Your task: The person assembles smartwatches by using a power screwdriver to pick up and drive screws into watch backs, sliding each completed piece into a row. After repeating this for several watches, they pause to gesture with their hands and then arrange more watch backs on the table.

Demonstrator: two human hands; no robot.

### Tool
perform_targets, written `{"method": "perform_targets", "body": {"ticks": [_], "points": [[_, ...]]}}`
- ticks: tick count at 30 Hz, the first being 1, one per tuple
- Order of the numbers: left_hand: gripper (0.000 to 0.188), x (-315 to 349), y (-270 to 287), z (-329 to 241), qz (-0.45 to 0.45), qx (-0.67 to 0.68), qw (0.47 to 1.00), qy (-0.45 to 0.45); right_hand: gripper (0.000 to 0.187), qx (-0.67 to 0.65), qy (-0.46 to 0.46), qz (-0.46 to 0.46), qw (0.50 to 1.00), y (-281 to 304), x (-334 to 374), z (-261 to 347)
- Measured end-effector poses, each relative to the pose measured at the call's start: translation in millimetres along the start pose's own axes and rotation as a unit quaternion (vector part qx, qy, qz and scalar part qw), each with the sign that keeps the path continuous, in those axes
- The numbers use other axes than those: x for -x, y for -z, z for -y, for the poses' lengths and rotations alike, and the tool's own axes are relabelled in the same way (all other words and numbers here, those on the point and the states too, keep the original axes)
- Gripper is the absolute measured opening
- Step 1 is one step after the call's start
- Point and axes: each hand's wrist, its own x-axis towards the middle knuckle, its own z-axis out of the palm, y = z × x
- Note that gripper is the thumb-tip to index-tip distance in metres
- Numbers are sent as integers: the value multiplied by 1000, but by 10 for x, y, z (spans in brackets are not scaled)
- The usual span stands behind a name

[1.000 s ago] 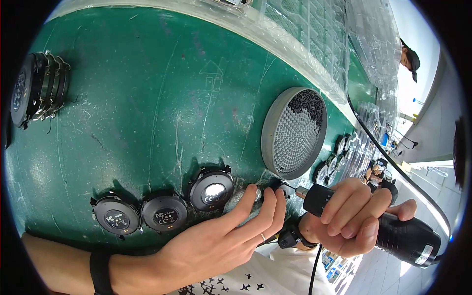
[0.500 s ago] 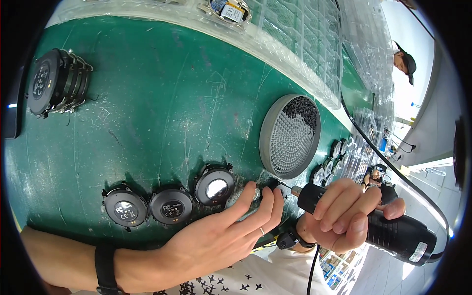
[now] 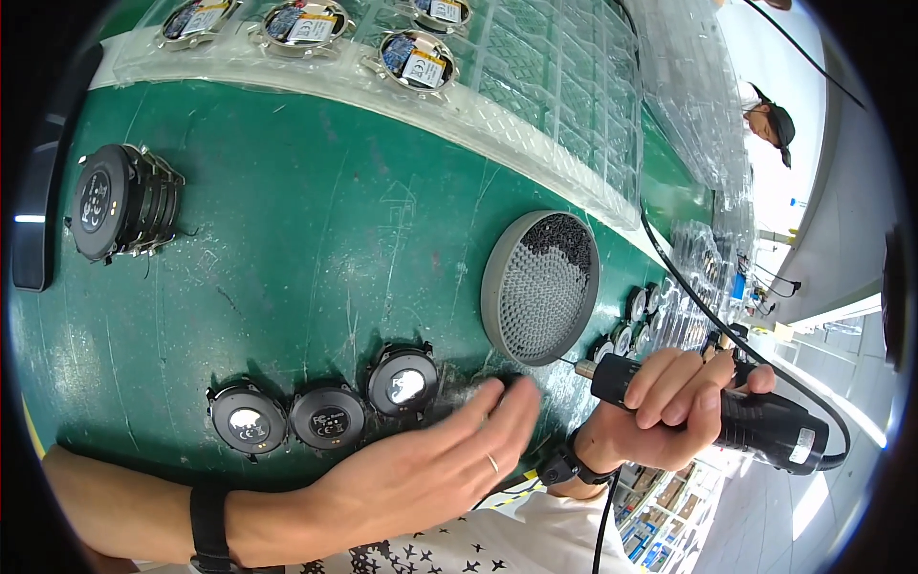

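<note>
My right hand point(image 3: 674, 394) is wrapped around a black electric screwdriver point(image 3: 770, 432). Its thin bit points left, the tip close to the lower rim of a round grey tray point(image 3: 491, 298), which is dimpled inside and has small black screws point(image 3: 564, 237) heaped at its far side. Palm down at the lower middle, my left hand point(image 3: 430, 469) has blurred fingertips beside a small dark piece point(image 3: 510, 381), mostly hidden; whether they grip it is unclear. Left of those fingers lie three round black watch bodies point(image 3: 403, 381), backs up, in a row on the green mat.
A stack of watch bodies point(image 3: 129, 203) stands at the left, near a dark flat device point(image 3: 40, 201). Clear plastic trays point(image 3: 535, 86) run along the far edge, with opened watch cases point(image 3: 417, 63) on them. A black cable point(image 3: 703, 298) crosses at right. Another person point(image 3: 770, 122) is beyond.
The screwdriver tip has moved from beside my left fingers up to the tray's rim. My left fingers have shifted slightly left and blurred. The view has shifted, showing more opened watch cases.
</note>
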Motion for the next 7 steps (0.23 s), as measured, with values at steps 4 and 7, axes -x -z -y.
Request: {"method": "perform_targets", "body": {"ticks": [4,7], "points": [[65,-19,-15,31,52,2,999,0,59,15,5,-6,1000,-13,15,-21],[68,1,43,32,90,-33,995,-18,62,22,8,-8,1000,-40,20,-30]]}}
